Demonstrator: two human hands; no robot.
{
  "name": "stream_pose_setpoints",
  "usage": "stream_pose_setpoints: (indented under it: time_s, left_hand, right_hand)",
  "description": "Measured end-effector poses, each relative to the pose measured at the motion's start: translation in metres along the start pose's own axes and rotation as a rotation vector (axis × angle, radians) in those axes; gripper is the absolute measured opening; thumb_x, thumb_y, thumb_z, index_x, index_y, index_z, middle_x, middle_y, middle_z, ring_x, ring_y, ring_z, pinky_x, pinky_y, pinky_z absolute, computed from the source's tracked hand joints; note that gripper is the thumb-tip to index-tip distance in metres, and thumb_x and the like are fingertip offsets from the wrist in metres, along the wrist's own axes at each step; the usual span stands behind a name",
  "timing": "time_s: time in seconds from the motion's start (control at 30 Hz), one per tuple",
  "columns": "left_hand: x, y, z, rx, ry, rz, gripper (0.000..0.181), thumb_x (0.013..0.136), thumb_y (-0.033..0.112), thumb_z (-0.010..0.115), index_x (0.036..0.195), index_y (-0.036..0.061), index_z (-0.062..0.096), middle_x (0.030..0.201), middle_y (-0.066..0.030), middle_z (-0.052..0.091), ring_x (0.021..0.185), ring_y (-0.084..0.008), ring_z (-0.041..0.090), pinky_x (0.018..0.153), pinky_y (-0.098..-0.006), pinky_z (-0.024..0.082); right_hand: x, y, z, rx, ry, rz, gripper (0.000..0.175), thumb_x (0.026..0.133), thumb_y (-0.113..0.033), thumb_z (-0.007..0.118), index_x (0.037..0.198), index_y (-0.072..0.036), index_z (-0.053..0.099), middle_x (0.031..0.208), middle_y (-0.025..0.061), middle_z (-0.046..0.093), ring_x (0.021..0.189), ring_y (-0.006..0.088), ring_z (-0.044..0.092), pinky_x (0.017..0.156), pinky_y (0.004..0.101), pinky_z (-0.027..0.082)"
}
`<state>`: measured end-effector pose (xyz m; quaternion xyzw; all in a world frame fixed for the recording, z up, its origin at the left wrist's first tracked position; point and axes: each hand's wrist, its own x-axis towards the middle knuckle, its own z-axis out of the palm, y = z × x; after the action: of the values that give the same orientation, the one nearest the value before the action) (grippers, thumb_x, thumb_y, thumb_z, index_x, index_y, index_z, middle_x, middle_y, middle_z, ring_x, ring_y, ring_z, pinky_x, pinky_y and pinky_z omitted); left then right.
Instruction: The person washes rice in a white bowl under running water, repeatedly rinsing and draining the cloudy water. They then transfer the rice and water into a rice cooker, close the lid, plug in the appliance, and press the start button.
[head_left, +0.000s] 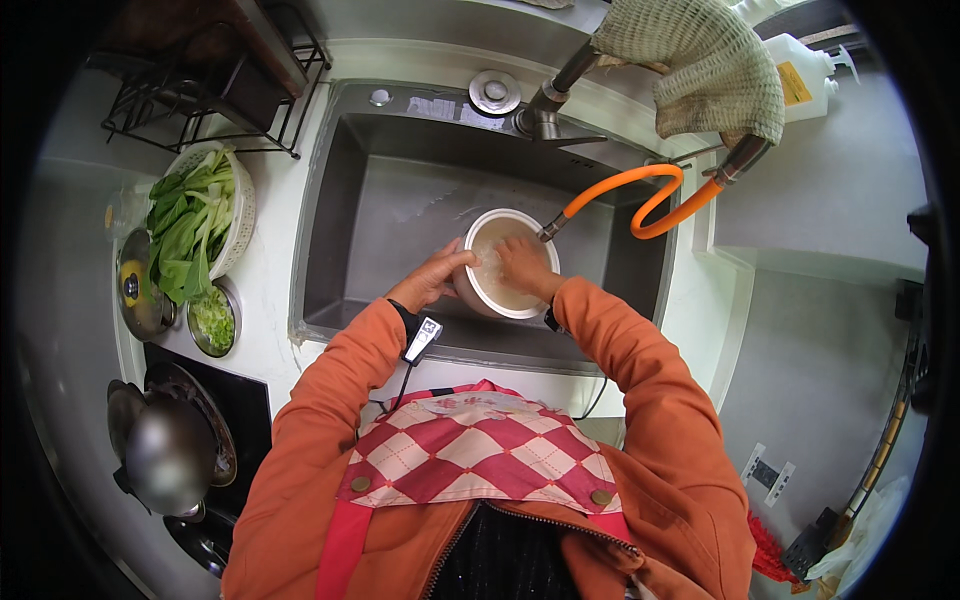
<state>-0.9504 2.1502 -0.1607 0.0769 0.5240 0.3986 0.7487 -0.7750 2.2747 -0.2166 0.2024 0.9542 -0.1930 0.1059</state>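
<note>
A round white-rimmed pot (485, 298) stands in the grey sink basin (397, 225), holding cloudy water (517, 295) with pale bits that look like rice grains. My left hand (433, 276) grips the pot's left side, its thumb over the rim. Inside the pot, my right hand (521, 262) is dipped into the water; its fingertips are blurred and partly hidden. The metal end of an orange flexible hose (626, 180) reaches the pot's upper right rim. I cannot tell whether water runs from it.
Left of the sink, a white basket (244, 217) holds leafy greens (199, 217), beside a small bowl of chopped greens (212, 319). A cloth (705, 67) drapes the faucet pipe above the hose. A drain plug (495, 91) sits behind the basin. Cookware (195, 420) stands on the black cooktop at lower left.
</note>
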Motion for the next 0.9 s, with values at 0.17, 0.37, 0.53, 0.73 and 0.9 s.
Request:
stream_pose_setpoints:
  time_s: [0.17, 0.37, 0.53, 0.73, 0.9]
  left_hand:
    - [0.001, -0.008, -0.001, -0.003, 0.006, -0.023, 0.088, 0.072, 0.036, 0.067, 0.147, 0.0172, 0.026, 0.133, -0.0158, 0.043, 0.12, -0.0349, 0.043, 0.099, -0.0607, 0.032]
    - [0.003, -0.016, -0.003, -0.016, -0.053, -0.056, 0.106, 0.067, 0.038, 0.073, 0.151, 0.0105, 0.014, 0.146, -0.0184, 0.031, 0.134, -0.0361, 0.03, 0.099, -0.0609, 0.031]
    - [-0.001, -0.013, -0.011, -0.039, -0.05, -0.037, 0.092, 0.07, 0.039, 0.069, 0.147, 0.0156, 0.023, 0.137, -0.0163, 0.038, 0.126, -0.035, 0.039, 0.099, -0.0609, 0.033]
    - [-0.002, -0.012, -0.011, -0.039, -0.03, -0.022, 0.085, 0.073, 0.038, 0.067, 0.147, 0.0219, 0.027, 0.132, -0.0139, 0.043, 0.117, -0.0328, 0.045, 0.096, -0.0588, 0.035]
    - [-0.006, -0.009, -0.013, -0.031, -0.038, -0.027, 0.097, 0.07, 0.037, 0.069, 0.15, 0.0193, 0.017, 0.137, -0.0153, 0.038, 0.122, -0.0339, 0.04, 0.098, -0.0589, 0.032]
  right_hand:
    - [-0.008, -0.018, 0.006, 0.398, -0.536, 0.399, 0.064, 0.071, -0.041, 0.073, 0.114, 0.004, 0.057, 0.112, 0.0231, 0.061, 0.108, 0.0355, 0.058, 0.095, 0.0402, 0.044]
    - [0.005, -0.06, -0.001, 1.36, -0.642, 0.405, 0.042, 0.083, -0.024, 0.061, 0.118, -0.002, 0.058, 0.106, 0.0149, 0.063, 0.094, 0.0259, 0.063, 0.073, 0.0357, 0.053]
    - [0.009, -0.054, -0.012, 1.472, -0.511, 0.484, 0.021, 0.091, -0.019, 0.058, 0.107, -0.007, 0.063, 0.09, 0.0071, 0.06, 0.076, 0.0186, 0.059, 0.057, 0.0331, 0.048]
    - [0.01, -0.03, -0.03, 0.844, -0.101, 0.5, 0.035, 0.097, -0.037, 0.047, 0.093, -0.007, 0.064, 0.059, 0.0045, 0.053, 0.049, 0.0225, 0.052, 0.047, 0.0365, 0.041]
    - [0.01, -0.032, -0.033, 0.183, -0.097, 0.109, 0.032, 0.085, -0.035, 0.062, 0.098, -0.006, 0.069, 0.098, 0.0169, 0.064, 0.09, 0.0372, 0.061, 0.078, 0.0491, 0.048]
